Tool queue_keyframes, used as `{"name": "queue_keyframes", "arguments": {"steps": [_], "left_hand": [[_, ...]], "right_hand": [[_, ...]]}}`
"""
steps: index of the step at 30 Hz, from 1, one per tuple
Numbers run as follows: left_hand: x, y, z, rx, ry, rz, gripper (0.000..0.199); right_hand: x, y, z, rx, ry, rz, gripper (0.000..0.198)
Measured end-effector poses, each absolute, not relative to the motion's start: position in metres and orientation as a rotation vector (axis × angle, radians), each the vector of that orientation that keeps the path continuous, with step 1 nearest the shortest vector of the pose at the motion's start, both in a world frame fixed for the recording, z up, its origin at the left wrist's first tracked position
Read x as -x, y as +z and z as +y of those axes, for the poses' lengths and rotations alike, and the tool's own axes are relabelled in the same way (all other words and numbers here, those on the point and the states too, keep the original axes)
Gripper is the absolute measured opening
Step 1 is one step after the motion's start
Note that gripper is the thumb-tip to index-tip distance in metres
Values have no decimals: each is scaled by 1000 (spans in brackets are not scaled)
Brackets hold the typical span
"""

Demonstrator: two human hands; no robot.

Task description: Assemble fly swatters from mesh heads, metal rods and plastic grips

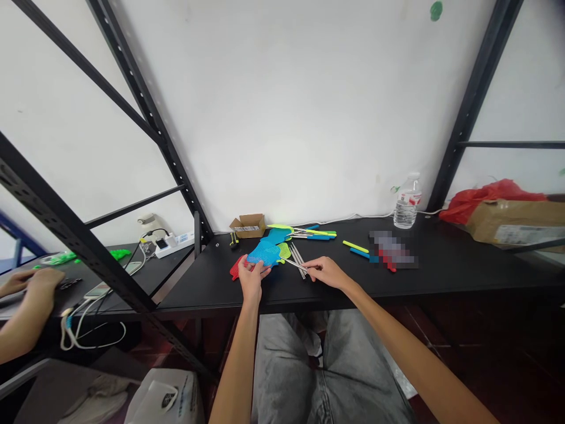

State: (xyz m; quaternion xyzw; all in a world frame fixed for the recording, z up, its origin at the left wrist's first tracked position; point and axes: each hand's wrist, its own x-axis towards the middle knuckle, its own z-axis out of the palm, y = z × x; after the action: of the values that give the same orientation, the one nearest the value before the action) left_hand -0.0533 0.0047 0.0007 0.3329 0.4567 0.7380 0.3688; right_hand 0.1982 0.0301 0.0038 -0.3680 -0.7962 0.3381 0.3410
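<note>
While the blue mesh piece (265, 252) lies above the near part of the black tabletop (273, 300), a thin metal rod (295, 265) points at its right edge, the rod's long axis running from the person's right side leftward and slightly away. This line between rod and edge is the relation that seems to matter most; whether the rod's far end touches the mesh or has entered it cannot be told. The left hand (253, 281) is nearer the mesh, its thumb and fingers closed on the near-left border. The right hand (326, 272) has its fingertips pinched around the rod's right end, with no visible gap. A red mesh piece (235, 271) shows just left of the blue one, a yellow-green mesh piece (285, 251) at its right. Loose metal rods (298, 254) lie just beyond the held one. Farther back stands an open cardboard box (255, 227).
</note>
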Motion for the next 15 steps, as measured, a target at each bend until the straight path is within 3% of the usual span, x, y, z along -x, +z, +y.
{"name": "queue_keyframes", "arguments": {"steps": [15], "left_hand": [[54, -1, 6, -832, 1901, 1115, 65]], "right_hand": [[-198, 6, 28, 984, 879, -2084, 36]]}}
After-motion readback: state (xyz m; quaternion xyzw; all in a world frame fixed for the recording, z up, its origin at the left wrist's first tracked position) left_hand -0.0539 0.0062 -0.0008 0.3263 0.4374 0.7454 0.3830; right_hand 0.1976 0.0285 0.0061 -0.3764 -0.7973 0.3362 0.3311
